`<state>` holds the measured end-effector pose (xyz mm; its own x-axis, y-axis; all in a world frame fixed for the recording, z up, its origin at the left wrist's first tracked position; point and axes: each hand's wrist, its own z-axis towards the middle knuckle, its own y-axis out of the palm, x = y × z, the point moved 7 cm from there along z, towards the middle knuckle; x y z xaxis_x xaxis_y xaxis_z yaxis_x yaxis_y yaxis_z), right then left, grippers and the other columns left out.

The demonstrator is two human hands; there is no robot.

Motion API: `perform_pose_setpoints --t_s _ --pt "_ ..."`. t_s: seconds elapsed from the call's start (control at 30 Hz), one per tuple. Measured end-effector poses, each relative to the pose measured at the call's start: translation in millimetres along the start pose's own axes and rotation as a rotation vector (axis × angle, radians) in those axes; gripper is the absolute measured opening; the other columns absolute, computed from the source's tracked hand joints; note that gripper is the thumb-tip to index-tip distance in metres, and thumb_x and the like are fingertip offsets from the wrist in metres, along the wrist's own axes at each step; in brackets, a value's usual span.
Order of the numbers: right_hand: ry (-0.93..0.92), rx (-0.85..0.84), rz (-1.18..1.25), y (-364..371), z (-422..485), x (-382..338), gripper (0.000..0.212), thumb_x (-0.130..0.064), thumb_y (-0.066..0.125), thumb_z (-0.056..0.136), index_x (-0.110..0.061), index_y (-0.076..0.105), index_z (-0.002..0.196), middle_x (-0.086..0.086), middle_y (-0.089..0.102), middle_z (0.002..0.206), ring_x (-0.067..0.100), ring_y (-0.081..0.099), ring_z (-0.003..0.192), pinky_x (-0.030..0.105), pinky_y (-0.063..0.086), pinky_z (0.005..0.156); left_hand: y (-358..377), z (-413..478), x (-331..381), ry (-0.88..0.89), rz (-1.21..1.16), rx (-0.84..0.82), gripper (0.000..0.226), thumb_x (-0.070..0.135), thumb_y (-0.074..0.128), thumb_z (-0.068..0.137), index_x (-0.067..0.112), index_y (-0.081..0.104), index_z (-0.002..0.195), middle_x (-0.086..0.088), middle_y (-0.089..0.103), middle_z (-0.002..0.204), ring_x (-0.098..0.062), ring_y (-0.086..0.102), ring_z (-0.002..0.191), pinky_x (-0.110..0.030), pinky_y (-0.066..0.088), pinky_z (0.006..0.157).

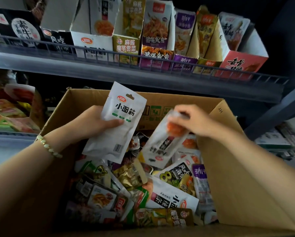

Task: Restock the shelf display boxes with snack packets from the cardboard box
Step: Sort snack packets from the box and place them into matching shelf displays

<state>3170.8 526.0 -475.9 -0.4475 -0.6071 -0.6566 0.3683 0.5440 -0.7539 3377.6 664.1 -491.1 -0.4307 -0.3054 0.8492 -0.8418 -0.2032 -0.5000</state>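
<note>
An open cardboard box (237, 168) full of mixed snack packets fills the lower view. My left hand (95, 124) grips a white snack packet (119, 120) with black characters, held upright above the box. My right hand (192, 120) pinches the top of a second white packet (162, 144) with an orange picture, which hangs tilted over the heap. On the shelf above stands a row of display boxes; the white display box (93, 43) bears the same logo as the packets in my hands.
A wire rail (143, 60) runs along the front of the upper shelf. Other display boxes, green (126, 47), purple (184, 64) and red (240, 65), stand beside the white one. More snack goods (11, 110) lie on a lower shelf at left. A dark shelf post (280, 106) is at right.
</note>
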Motion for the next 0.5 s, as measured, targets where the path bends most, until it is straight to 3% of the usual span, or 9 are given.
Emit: perform_pose_setpoints --t_s 0.1,0.23,0.33,0.43,0.5 --pt "0.073 0.34 0.329 -47.6 -20.4 -10.2 0.012 -0.03 0.055 0.095 -0.026 0.063 0.086 -0.011 0.064 0.079 -0.006 0.06 0.07 0.012 0.046 0.067 -11.4 -5.0 6.2 -0.026 -0.246 0.099 0.012 0.033 0.058 0.092 0.023 0.064 0.088 0.017 0.072 0.068 -0.003 0.07 0.064 -0.015 0.053 0.05" --pt "0.364 0.584 0.913 -32.0 -32.4 9.1 0.021 -0.034 0.052 0.096 -0.022 0.063 0.11 0.0 0.07 0.104 0.012 0.069 0.093 0.031 0.056 0.079 -14.1 -7.3 8.0 -0.133 -0.589 0.147 0.039 0.048 0.041 0.098 0.019 0.066 0.094 0.008 0.076 0.085 -0.007 0.072 0.074 -0.028 0.057 0.073" --pt "0.55 0.54 0.987 14.0 -31.6 11.9 0.02 -0.036 0.05 0.097 -0.023 0.06 0.108 0.004 0.069 0.109 0.02 0.068 0.099 0.043 0.056 0.087 5.3 -13.7 14.5 -0.164 -0.684 0.104 0.044 0.057 0.053 0.085 0.017 0.07 0.095 0.001 0.076 0.091 -0.014 0.073 0.079 -0.03 0.056 0.073" --pt "0.529 0.415 0.719 48.0 -33.4 10.9 0.02 -0.038 0.048 0.098 -0.022 0.06 0.101 0.004 0.069 0.106 0.021 0.066 0.101 0.044 0.053 0.093 24.1 -22.2 11.5 -0.079 -0.425 0.014 0.023 0.026 0.074 0.076 0.017 0.069 0.097 0.0 0.076 0.095 -0.014 0.072 0.082 -0.024 0.059 0.068" --pt "0.489 0.241 0.564 57.9 -37.2 15.6 0.026 -0.042 0.047 0.098 -0.023 0.062 0.103 0.005 0.068 0.11 0.022 0.063 0.108 0.038 0.049 0.097 19.2 -25.5 -4.5 -0.126 -0.34 0.013 0.022 0.015 0.077 0.075 0.017 0.069 0.096 0.0 0.076 0.092 -0.013 0.072 0.081 -0.026 0.059 0.068"
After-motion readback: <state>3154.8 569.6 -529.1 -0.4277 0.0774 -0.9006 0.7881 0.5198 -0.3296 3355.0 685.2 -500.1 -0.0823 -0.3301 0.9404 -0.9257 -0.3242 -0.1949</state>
